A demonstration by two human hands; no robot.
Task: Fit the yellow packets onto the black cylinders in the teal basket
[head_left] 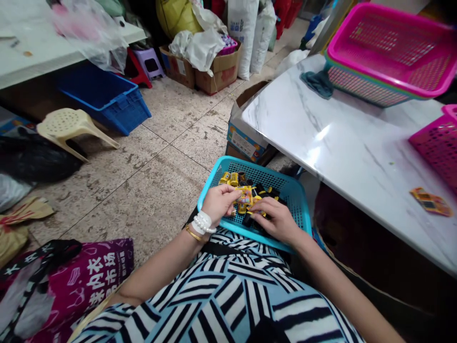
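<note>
While the turquoise basket (293, 200) rests on my lap, my left hand (219, 202) pinches a small yellow toy piece (245, 196) from its left side, fingers closed narrow around it. My right hand (276, 220) meets the same piece from the right, fingertips curled onto it, so both hands hold it together just above the basket floor. More yellow and black pieces (232, 178) lie loose in the basket behind my fingers.

Writing is scarce and mostly hard to read. The magenta bag (89, 281) by my left knee carries large white Chinese characters, partly folded out of sight. The white sack (241, 28) at the far wall has dark print too small to make out, and the cardboard box (246, 138) under the table edge bears a blue-and-orange label I cannot read.

A white marble table (342, 143) runs along my right, holding a stack of pink baskets (389, 52) and a small orange card (432, 202) near its edge. A blue crate (107, 97) and a cream stool (69, 126) stand on the tiled floor, well apart from me.
</note>
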